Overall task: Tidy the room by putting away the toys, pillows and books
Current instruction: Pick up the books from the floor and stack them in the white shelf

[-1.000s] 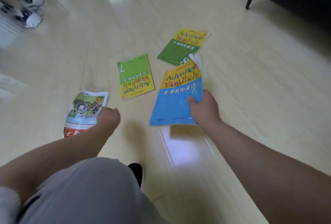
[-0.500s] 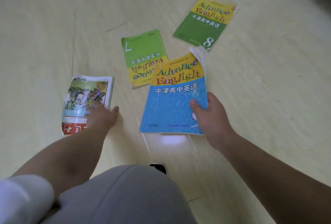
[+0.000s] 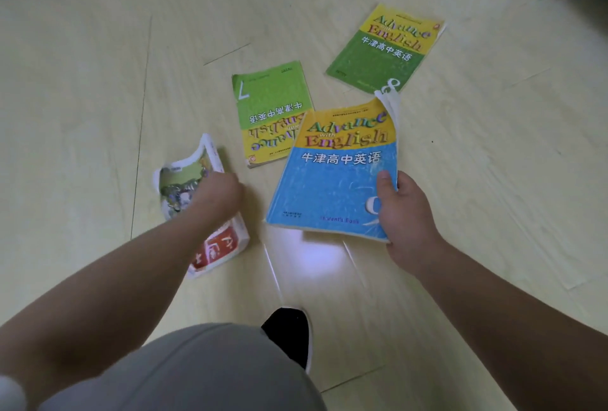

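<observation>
Head view, pale plank floor (image 3: 98, 81), right grip (image 3: 403, 210) holding blue book (image 3: 329, 187), left grip (image 3: 218, 190) clutching curled book (image 3: 184, 183)

Both forearms are bare, no sleeves down there. Grey trousers (image 3: 197, 374) on the leg, a black shoe (image 3: 289, 335) with a thin white edge.

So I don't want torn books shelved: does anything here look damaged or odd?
The picture book under the left hand is bent, its cover curling up off the floor. The blue book in the right hand has pages fanning loose at its top corner. The two green books lie flat.
</observation>
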Demonstrator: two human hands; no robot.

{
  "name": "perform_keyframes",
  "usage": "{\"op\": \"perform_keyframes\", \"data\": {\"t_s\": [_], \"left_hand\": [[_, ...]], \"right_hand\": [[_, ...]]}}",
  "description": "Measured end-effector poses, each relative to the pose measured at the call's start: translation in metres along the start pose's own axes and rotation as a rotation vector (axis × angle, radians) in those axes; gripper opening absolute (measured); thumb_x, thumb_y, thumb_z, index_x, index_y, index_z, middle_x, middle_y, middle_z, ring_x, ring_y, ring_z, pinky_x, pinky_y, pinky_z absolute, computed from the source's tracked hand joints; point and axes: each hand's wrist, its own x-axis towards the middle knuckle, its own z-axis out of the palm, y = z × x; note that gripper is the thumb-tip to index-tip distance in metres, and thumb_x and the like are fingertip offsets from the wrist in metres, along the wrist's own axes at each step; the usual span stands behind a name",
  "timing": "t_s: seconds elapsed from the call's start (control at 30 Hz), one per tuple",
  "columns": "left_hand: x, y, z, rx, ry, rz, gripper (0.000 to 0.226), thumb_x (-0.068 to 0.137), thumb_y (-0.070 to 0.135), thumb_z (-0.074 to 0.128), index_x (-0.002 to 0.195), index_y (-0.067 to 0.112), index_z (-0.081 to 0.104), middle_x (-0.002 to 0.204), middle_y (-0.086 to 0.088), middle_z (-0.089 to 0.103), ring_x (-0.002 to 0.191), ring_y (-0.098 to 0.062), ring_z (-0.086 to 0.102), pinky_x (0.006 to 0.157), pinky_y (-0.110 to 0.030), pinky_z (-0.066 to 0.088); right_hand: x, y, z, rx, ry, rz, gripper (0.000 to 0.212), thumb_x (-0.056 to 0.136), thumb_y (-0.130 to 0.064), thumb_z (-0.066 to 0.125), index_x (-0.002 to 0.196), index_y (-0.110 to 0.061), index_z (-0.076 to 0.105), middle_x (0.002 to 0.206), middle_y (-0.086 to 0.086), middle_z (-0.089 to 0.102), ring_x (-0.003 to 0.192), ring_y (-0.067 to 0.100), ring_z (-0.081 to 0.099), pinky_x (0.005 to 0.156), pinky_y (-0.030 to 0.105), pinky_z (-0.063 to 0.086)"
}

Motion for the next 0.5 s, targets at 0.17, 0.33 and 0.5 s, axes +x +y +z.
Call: {"op": "perform_keyframes", "data": {"t_s": [0.17, 0.33, 0.5], "left_hand": [[-0.004, 0.042, -0.039, -0.041, -0.057, 0.185, 0.022, 0.091, 0.016, 0.064, 0.108, 0.002, 0.063, 0.105, -0.016, 0.066, 0.097, -0.033, 0.066, 0.067, -0.034, 0.047], [-0.014, 0.068, -0.054, 0.09, 0.118, 0.287, 0.025, 0.089, 0.034, 0.068, 0.099, 0.014, 0.058, 0.084, -0.003, 0.059, 0.083, -0.027, 0.061, 0.064, -0.033, 0.044], [-0.024, 0.089, -0.069, 0.411, 0.212, 0.526, 0.057, 0.085, 0.058, 0.069, 0.13, 0.022, 0.065, 0.124, -0.003, 0.053, 0.118, -0.024, 0.047, 0.098, -0.04, 0.043]], "right_hand": [[0.002, -0.011, -0.005, 0.144, 0.014, 0.071, 0.028, 0.107, -0.04, 0.044, 0.1, -0.03, 0.069, 0.101, -0.002, 0.078, 0.096, 0.027, 0.075, 0.088, 0.06, 0.058], [0.0, -0.025, -0.028, 0.27, 0.048, 0.089, 0.028, 0.109, -0.038, 0.042, 0.11, -0.025, 0.067, 0.104, -0.002, 0.078, 0.093, 0.024, 0.076, 0.088, 0.058, 0.059], [-0.007, -0.034, -0.068, 0.314, 0.134, 0.065, 0.027, 0.108, -0.04, 0.043, 0.11, -0.027, 0.067, 0.104, -0.004, 0.078, 0.092, 0.024, 0.077, 0.085, 0.059, 0.059]]}}
